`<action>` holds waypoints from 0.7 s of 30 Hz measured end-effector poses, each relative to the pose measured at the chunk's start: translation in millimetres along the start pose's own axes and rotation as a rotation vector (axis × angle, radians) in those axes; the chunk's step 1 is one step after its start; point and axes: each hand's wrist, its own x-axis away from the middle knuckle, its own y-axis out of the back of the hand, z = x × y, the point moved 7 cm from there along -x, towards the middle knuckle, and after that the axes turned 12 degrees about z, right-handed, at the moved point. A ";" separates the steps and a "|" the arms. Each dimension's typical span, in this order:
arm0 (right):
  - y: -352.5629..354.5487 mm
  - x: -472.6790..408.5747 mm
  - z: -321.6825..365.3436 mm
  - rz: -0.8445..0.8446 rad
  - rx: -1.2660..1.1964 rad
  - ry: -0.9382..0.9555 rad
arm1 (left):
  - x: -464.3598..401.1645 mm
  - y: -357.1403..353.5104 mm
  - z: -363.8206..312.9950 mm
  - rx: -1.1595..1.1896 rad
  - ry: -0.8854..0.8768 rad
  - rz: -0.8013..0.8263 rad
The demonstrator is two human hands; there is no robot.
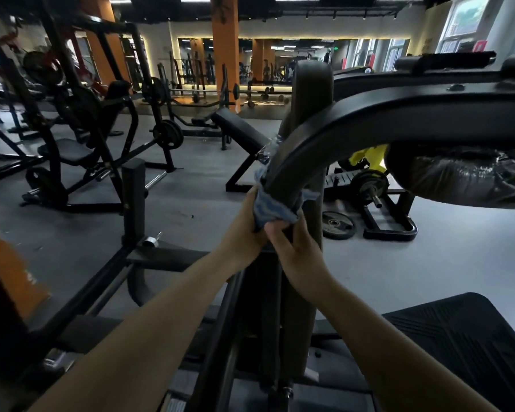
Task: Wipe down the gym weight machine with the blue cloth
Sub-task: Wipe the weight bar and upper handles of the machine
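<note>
Both arms reach out in front of the person. The blue cloth [275, 208] is wrapped around the lower end of a thick, curved black bar [333, 138] on the weight machine. The bar bends up and off to the right.

The left hand [244, 233] holds the cloth from the left side, with its fingers curled tight around the cloth and the bar. The right hand [292, 248] is just beside it, a bit lower. Its fingers [275, 230] are clamped on the bottom edge of the cloth, pinching it. The two hands touch each other.

Under the bar on the right hangs a round black pad [458, 179] with shiny plastic wrap on it. A weight plate [338, 225] lies flat on the grey floor [443, 263] behind the hands. A black ribbed foot plate [470, 340] sits low on the right. More black gym machines [81, 138] stand far off on the left, and an orange pillar [225, 40] stands at the back
</note>
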 end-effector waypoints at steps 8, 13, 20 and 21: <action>-31.3 36.2 -39.0 0.057 0.641 -0.096 | 38.1 -7.1 71.4 -0.009 0.130 -0.009; -49.1 43.3 -44.0 0.094 0.559 -0.184 | 49.4 -12.7 74.2 0.098 0.159 0.008; -14.0 13.9 15.8 -0.151 0.125 0.037 | 9.6 1.2 9.3 -0.026 -0.007 0.103; -14.4 14.3 17.3 -0.163 0.130 0.056 | 5.0 1.7 3.8 -0.029 -0.023 0.102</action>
